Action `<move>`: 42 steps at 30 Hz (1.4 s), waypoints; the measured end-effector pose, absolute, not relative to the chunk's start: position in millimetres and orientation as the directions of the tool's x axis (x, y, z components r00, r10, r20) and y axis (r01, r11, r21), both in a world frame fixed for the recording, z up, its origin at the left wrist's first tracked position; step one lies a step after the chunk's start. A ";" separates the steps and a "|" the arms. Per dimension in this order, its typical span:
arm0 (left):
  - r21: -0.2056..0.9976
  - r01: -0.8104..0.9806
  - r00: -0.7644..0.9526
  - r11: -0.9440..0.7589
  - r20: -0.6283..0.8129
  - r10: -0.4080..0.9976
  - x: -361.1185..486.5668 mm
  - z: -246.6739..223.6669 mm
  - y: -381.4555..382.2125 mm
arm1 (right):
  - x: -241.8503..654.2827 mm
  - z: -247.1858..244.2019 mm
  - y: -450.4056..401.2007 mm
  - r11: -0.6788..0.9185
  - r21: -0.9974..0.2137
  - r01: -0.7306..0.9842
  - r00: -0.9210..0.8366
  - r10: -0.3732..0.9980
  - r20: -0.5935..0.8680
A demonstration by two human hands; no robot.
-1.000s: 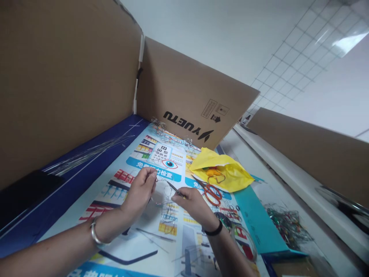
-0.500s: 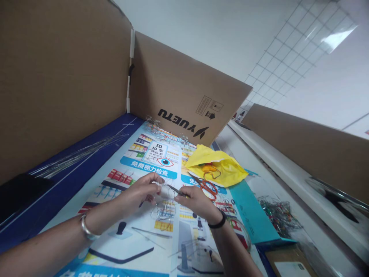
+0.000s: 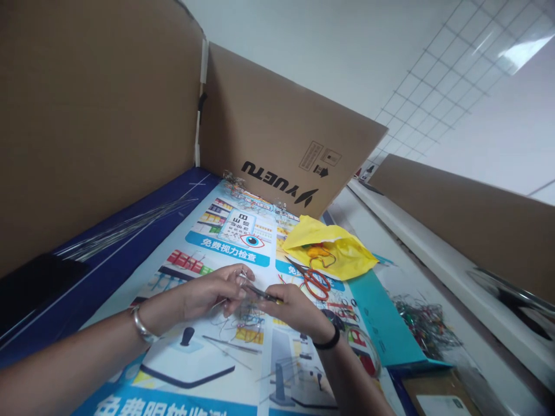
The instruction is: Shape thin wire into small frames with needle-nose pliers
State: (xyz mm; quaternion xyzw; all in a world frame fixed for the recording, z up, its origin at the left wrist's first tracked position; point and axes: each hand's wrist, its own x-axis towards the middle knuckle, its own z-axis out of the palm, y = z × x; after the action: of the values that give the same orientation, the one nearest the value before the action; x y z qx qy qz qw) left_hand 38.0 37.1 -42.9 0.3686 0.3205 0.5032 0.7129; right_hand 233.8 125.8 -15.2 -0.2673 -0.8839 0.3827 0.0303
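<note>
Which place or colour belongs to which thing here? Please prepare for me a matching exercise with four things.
1. scissors
2. bag
3. bracelet
4. pointed tool

A. around the left wrist
B. in the right hand
C. has orange handles
D. yellow, with its mouth open

Right pairs: 1-C, 2-D, 3-A, 4-B

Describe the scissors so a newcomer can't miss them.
Find the cardboard panel printed YUETU; the open yellow bag lies in front of it. The scissors lie at the bag's near edge, just past the right hand. Their big orange handle loops set them apart from the dark metal tool in that hand.
</note>
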 end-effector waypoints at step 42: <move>0.874 -0.438 0.152 0.212 -0.161 0.975 43.5 -40.9 39.5 | 228.4 -21.0 122.4 0.677 -0.496 0.543 -0.799 0.599 -0.058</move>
State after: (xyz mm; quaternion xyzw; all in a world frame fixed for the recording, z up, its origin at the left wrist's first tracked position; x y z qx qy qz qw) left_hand 43.5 39.5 -40.9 0.3466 0.3876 0.5234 0.6751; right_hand 228.4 122.4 -21.0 -0.3123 -0.9142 0.2526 0.0545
